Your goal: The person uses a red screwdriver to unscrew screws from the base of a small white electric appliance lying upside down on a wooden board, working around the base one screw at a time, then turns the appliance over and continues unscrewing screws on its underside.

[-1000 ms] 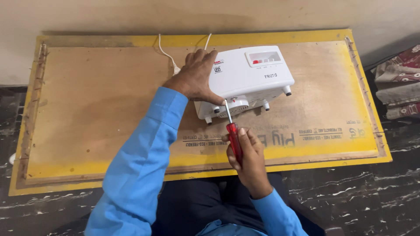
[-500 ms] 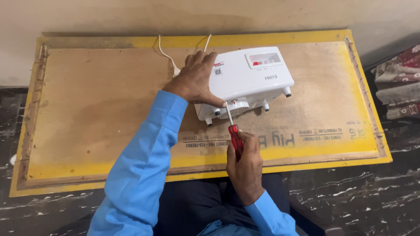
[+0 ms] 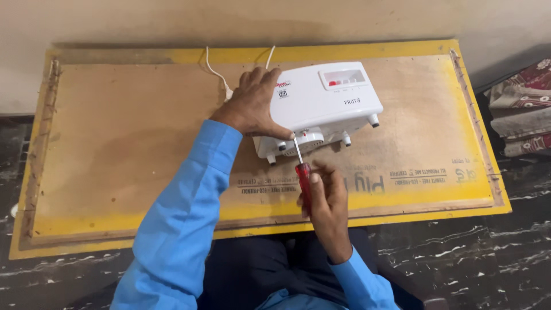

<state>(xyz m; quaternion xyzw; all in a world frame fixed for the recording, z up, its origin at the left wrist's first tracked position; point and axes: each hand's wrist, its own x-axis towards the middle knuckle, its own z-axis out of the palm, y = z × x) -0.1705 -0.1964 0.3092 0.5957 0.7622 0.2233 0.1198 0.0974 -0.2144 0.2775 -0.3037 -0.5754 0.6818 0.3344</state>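
A white box-shaped appliance (image 3: 327,103) with a small panel of red indicators lies on a plywood board (image 3: 126,138) with a yellow border. My left hand (image 3: 252,106) presses flat on the appliance's left end. My right hand (image 3: 324,198) grips a screwdriver (image 3: 302,172) with a red handle. Its metal tip meets the round fitting on the appliance's near underside edge. Two short white stubs stick out beside that fitting. Both my sleeves are blue.
White cords (image 3: 215,72) run from behind the appliance toward the wall. Folded patterned cloths (image 3: 525,109) lie at the right, beyond the board. Dark marbled floor (image 3: 488,258) surrounds the board, and a pale wall (image 3: 229,23) stands behind it.
My right hand has turned slightly on the screwdriver handle, which stays at the same fitting. The left hand and the appliance have hardly moved.
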